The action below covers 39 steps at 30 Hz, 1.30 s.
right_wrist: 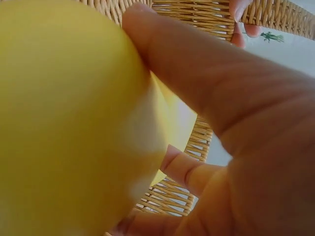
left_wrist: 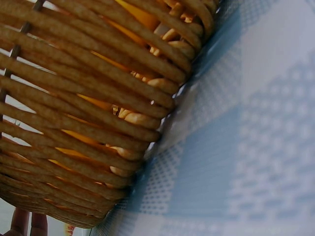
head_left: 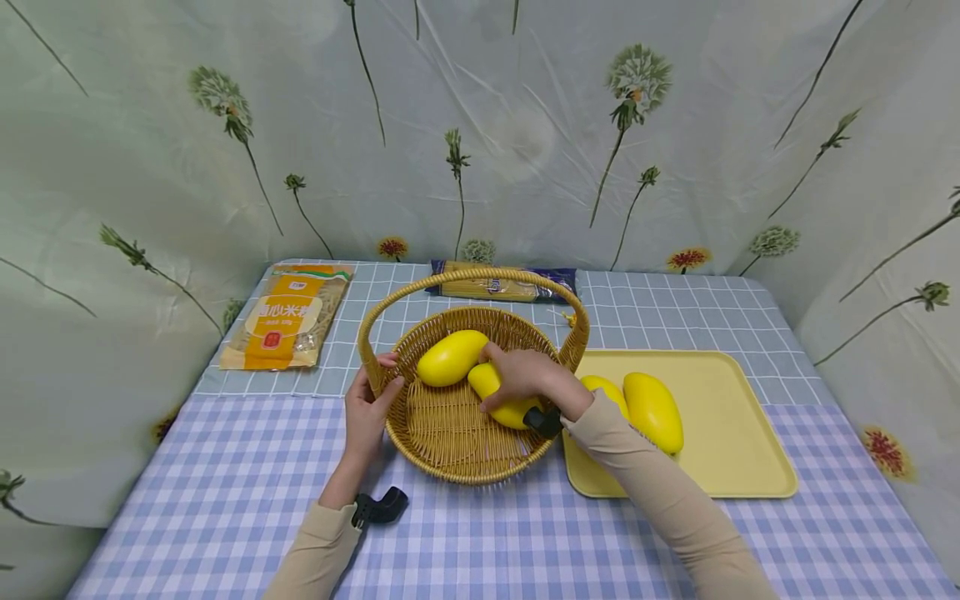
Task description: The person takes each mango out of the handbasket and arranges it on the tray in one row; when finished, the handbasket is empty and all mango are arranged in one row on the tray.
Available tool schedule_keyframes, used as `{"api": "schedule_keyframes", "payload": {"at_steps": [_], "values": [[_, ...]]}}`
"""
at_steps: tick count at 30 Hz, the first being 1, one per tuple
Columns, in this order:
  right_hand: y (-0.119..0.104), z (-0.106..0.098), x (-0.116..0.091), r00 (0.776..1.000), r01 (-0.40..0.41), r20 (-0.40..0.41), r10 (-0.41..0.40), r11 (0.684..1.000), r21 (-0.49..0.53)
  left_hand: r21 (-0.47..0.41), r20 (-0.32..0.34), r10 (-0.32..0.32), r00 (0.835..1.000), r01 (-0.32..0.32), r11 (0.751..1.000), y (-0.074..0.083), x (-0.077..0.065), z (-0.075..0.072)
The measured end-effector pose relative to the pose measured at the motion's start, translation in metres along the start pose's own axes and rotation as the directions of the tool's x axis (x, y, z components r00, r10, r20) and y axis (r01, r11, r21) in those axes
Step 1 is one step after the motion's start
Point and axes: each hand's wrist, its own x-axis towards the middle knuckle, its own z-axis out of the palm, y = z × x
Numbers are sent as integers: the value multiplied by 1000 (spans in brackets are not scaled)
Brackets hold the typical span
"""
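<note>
A wicker basket with a tall arched handle stands on the table. My left hand holds its left side where the handle meets the rim, thumb inside. In the left wrist view the woven wall fills much of the picture, with fingertips beyond it. Inside the basket my right hand grips a yellow mango; thumb and fingers lie around the mango in the right wrist view. Another mango lies beside it toward the back.
Right of the basket a yellow tray bears two mangoes, one partly hidden by my right arm. At the back left lies an orange noodle packet. A long pasta packet lies behind the basket, under the handle's arch.
</note>
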Motion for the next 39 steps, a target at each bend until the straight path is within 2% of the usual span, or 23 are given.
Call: {"api": "schedule_keyframes", "payload": {"at_steps": [7,13,21,28,34,39], "values": [[1,-1,-2,999,13,30,-13,1000,5,1,0,12,1000,-12,1000,-1,-1,0],[2,-2,-5,999,44,-2,-44,999,6,2,-4,0,1000,0,1000,0,-1,0],[4,-6,-11,993,93,-80,-93,996,5,2,-8,-5,1000,5,1000,-1,-1,0],[6,-8,-17,977,127,-171,-124,992,4,4,-17,-9,1000,9,1000,0,-1,1],[4,-9,-25,957,158,-259,-134,985,74,7,-13,-3,1000,3,1000,0,-1,1],[3,-9,-31,930,173,-348,-120,977,126,10,-14,-6,1000,6,1000,0,-1,1]]}}
